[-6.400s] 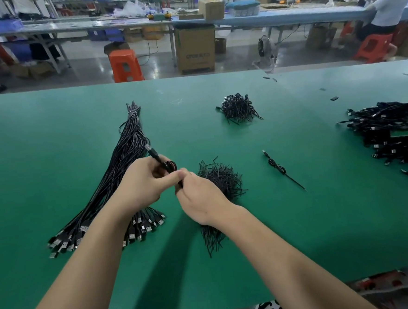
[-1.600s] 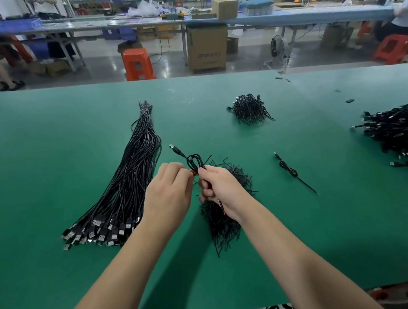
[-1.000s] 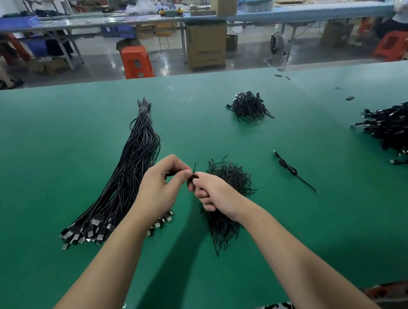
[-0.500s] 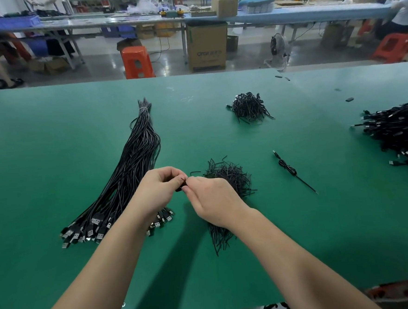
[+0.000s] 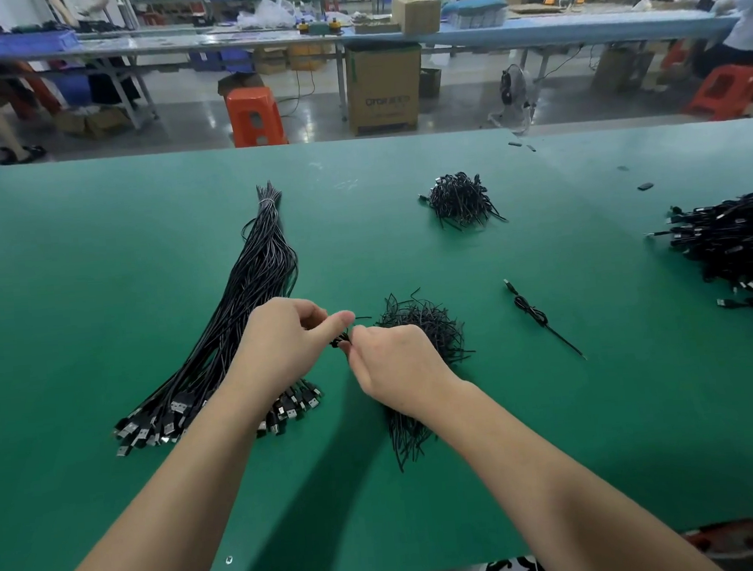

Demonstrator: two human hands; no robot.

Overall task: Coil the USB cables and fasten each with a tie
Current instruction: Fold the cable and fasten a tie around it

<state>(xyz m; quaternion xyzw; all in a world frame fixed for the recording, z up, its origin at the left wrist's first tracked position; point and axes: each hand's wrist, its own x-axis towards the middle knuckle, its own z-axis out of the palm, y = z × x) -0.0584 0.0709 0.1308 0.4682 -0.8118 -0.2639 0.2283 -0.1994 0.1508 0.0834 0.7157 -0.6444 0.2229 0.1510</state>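
My left hand (image 5: 280,341) and my right hand (image 5: 393,364) meet above the green table (image 5: 77,306), both pinching a small coiled black USB cable (image 5: 339,340) that is mostly hidden by the fingers. A thin tie end (image 5: 362,318) sticks out to the right of my left thumb. A long bundle of straight black USB cables (image 5: 251,303) lies to the left, plugs toward me. A heap of black ties (image 5: 422,326) sits just behind and under my right hand.
One coiled, tied cable (image 5: 535,312) lies alone to the right. A second heap of ties (image 5: 460,199) is farther back. A pile of finished cables (image 5: 737,246) is at the right edge. Stools, boxes and another bench stand beyond the table's far edge.
The coil stood out above my fingers 1.6 s ago; now my hands have closed together over it, lower and nearer the tie heap, with only a tie end showing.
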